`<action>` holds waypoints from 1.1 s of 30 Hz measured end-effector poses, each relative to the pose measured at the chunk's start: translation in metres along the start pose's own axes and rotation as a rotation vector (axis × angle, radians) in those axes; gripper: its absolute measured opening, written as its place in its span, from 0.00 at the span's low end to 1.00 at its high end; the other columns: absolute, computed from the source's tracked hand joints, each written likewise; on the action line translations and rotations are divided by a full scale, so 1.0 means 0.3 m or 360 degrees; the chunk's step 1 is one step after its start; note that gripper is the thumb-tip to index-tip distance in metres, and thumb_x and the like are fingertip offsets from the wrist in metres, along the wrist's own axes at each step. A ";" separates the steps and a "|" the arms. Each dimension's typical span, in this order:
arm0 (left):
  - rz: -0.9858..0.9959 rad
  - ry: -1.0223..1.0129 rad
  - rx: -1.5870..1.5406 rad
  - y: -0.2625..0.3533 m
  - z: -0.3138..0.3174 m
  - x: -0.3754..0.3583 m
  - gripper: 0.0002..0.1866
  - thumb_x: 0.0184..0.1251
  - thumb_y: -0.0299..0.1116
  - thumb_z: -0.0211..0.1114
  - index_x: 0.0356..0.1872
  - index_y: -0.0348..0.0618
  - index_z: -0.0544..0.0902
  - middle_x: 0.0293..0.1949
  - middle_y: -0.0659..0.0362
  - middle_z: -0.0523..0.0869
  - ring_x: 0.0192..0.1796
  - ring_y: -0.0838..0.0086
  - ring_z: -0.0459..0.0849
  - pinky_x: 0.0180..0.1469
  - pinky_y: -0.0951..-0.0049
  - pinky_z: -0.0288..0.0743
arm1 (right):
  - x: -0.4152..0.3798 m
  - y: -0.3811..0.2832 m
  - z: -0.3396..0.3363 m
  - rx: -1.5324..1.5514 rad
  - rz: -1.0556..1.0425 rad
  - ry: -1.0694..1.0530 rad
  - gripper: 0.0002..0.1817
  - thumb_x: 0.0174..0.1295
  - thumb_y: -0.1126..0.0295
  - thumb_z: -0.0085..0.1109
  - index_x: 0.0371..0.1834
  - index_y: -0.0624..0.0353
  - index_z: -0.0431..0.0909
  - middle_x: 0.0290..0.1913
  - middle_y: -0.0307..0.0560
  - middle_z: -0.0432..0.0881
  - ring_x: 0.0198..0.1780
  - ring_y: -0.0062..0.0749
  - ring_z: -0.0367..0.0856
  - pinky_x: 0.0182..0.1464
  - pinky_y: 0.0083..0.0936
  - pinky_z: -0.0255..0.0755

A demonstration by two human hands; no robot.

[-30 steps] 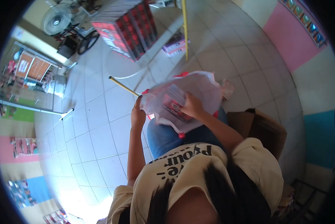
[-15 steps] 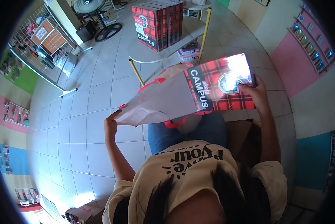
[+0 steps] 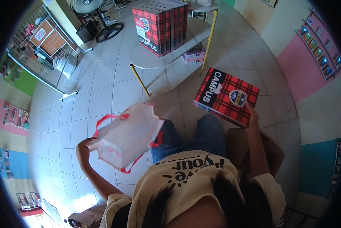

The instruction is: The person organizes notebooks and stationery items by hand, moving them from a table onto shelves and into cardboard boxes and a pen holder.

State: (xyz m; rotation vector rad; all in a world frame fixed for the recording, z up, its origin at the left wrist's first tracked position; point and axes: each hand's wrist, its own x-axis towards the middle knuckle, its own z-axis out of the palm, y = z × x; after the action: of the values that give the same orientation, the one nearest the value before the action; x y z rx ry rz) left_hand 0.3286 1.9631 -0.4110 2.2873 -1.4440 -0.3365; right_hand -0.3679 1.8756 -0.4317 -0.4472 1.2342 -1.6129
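My left hand (image 3: 83,150) is closed on a corner of a white bag (image 3: 128,136) with red handles, which hangs out over the floor left of my knees. In my right hand (image 3: 252,117) is a red plaid box (image 3: 228,97) marked "CAMPUS", gripped at its right edge with the thumb on its front face. The box is outside the bag, a wide gap between them. Several similar plaid boxes (image 3: 159,30) stand upright side by side on the round table.
The round marble-look table (image 3: 147,59) has yellow legs and a lower shelf. A brown cardboard box (image 3: 271,152) is beside my right leg. Farther off are a fan (image 3: 109,32), a black speaker (image 3: 87,32) and a wire rack (image 3: 45,41); shelves (image 3: 316,49) hang on the right wall.
The plaid box has come out of the bag's mouth. My left hand and the bag have moved left and down; my right hand has lowered, with the box tilted.
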 end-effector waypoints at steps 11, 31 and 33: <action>0.0188 -0.0507 0.0163 0.107 0.287 -0.091 0.14 0.46 0.16 0.52 0.27 0.43 0.85 0.54 0.46 0.80 0.58 0.53 0.76 0.62 0.62 0.67 | 0.557 0.673 0.426 0.0780 0.0290 0.0051 0.24 0.54 0.65 0.67 0.52 0.65 0.75 0.47 0.49 0.81 0.45 0.33 0.83 0.48 0.32 0.78; 0.0085 -0.0695 -0.0974 0.871 1.387 0.672 0.32 0.64 0.34 0.58 0.69 0.43 0.59 0.68 0.48 0.64 0.71 0.57 0.61 0.68 0.60 0.60 | 0.822 1.013 0.900 -0.0313 -0.0072 0.0195 0.30 0.52 0.64 0.68 0.54 0.68 0.67 0.49 0.57 0.79 0.50 0.42 0.79 0.55 0.33 0.69; -0.0670 -0.0629 -0.1776 0.962 1.411 0.706 0.35 0.67 0.47 0.55 0.72 0.45 0.56 0.70 0.51 0.62 0.72 0.61 0.59 0.70 0.59 0.54 | 0.808 1.003 0.913 -0.0424 -0.0289 0.0380 0.27 0.53 0.64 0.68 0.53 0.67 0.70 0.46 0.51 0.80 0.49 0.35 0.79 0.53 0.30 0.70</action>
State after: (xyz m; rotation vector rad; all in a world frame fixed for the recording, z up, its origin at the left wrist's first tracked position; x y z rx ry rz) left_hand 0.0145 1.5728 -0.6486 1.5554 -0.5690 -1.3701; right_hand -0.1128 1.5404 -0.6483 -0.5581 1.6397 -1.6974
